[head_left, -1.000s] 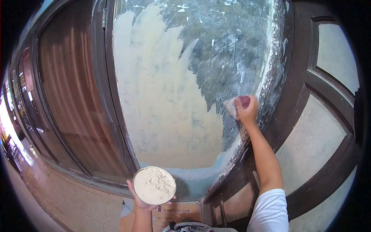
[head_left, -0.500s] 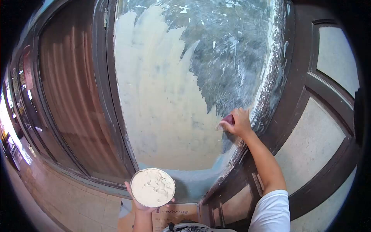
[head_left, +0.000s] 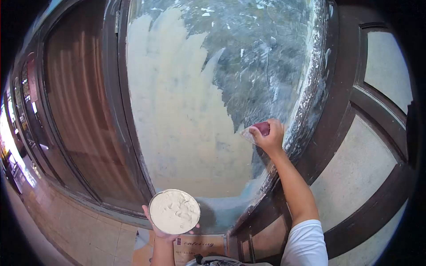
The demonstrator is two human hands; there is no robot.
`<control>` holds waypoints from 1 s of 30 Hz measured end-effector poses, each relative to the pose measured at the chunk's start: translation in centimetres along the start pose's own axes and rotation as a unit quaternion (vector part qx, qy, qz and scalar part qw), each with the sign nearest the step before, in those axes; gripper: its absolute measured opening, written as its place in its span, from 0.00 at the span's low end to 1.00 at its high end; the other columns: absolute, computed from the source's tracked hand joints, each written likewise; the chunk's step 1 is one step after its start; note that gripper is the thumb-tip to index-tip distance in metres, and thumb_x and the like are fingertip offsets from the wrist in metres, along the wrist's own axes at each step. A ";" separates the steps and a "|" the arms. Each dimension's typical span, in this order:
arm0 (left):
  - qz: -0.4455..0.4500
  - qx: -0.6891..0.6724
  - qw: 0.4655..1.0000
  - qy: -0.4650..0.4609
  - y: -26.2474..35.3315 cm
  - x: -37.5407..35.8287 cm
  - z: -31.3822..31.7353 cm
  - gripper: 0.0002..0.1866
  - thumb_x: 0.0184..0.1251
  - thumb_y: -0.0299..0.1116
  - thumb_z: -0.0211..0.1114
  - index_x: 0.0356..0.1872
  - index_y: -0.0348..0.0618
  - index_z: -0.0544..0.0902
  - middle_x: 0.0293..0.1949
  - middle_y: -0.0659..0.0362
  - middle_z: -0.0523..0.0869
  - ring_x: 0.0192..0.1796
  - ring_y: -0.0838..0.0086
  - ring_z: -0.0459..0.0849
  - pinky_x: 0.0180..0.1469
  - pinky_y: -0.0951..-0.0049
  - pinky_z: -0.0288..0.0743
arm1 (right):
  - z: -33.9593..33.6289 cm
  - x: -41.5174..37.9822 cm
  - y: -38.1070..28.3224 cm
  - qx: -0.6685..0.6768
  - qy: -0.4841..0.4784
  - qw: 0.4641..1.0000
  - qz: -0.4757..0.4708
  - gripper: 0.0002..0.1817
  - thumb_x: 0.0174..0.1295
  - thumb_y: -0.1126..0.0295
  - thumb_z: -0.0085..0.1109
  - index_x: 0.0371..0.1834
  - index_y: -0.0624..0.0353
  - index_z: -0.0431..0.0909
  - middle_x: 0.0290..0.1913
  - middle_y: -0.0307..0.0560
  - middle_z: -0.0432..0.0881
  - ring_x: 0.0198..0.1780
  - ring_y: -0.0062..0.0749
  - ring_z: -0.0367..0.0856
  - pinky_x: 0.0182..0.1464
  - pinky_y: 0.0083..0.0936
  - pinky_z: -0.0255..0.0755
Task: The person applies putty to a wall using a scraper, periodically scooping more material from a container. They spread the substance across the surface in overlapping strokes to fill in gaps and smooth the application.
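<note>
My left hand (head_left: 164, 234) holds up a round tub of cream-coloured putty (head_left: 174, 212) from below, its fingers curled at the rim. The putty's surface is ridged and scooped. In my right hand (head_left: 274, 136) is a putty knife (head_left: 262, 128) with a dark red grip. Its pale, see-through-looking blade lies at the wall panel, by the edge between the spread putty and bare grey surface. Cream putty (head_left: 177, 119) coats the panel's left and lower parts. Patchy grey wall (head_left: 253, 66) with white flecks shows at the upper right.
A dark wooden frame with a curtained glass pane (head_left: 80, 115) stands to the left. On the right is a brown panelled door (head_left: 355, 177). Below lie floor tiles (head_left: 88, 226) and a printed catering sign (head_left: 199, 248).
My right hand has moved slightly up and left with the putty knife along the putty's edge. The view has shifted a little; my left hand still holds the tub.
</note>
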State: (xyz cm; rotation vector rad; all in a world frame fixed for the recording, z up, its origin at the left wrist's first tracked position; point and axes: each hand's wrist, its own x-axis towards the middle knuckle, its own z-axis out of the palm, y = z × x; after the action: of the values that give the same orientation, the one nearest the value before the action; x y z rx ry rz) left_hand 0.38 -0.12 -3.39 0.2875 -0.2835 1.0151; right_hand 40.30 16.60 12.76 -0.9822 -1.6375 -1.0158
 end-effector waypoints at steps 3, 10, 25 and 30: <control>0.028 0.007 0.999 0.045 -1.0 0.3 0.0 0.64 0.53 0.91 0.47 0.81 0.50 0.58 0.70 0.26 0.68 0.48 0.15 0.80 0.37 0.28 0.88 | -1.0 -0.5 -0.5 0.037 0.024 0.999 0.031 0.28 0.52 0.43 0.78 0.38 0.55 0.79 0.35 0.42 0.80 0.37 0.43 0.77 0.41 0.39 0.62; 0.025 -0.013 0.998 0.049 -2.8 1.5 -0.6 0.62 0.53 0.90 0.50 0.82 0.55 0.58 0.73 0.27 0.65 0.53 0.11 0.77 0.39 0.24 0.86 | -1.0 2.8 -0.2 0.039 0.058 0.994 0.089 0.25 0.53 0.52 0.83 0.39 0.57 0.79 0.33 0.45 0.81 0.34 0.43 0.80 0.40 0.41 0.73; -0.057 -0.013 0.998 0.018 -3.7 2.6 -4.3 0.59 0.57 0.86 0.49 0.80 0.50 0.62 0.70 0.31 0.72 0.48 0.16 0.81 0.33 0.28 0.87 | -1.5 -11.0 -15.1 0.467 -0.479 0.622 0.406 0.22 0.63 0.54 0.78 0.42 0.64 0.83 0.35 0.41 0.88 0.36 0.20 0.82 0.39 0.23 0.76; -0.105 -0.049 0.993 -0.014 -2.4 0.3 -3.2 0.59 0.56 0.84 0.53 0.82 0.52 0.59 0.73 0.28 0.66 0.52 0.16 0.79 0.35 0.26 0.87 | -3.6 -12.5 -15.2 0.357 -0.439 0.696 0.442 0.23 0.64 0.54 0.77 0.39 0.67 0.83 0.34 0.43 0.88 0.34 0.21 0.81 0.37 0.25 0.76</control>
State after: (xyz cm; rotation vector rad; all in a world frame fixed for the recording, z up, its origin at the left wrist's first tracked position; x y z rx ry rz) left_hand 2.92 0.10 -6.51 0.2370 -0.3216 0.7872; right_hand 30.29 6.31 -1.13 -1.5166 -1.6566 0.8598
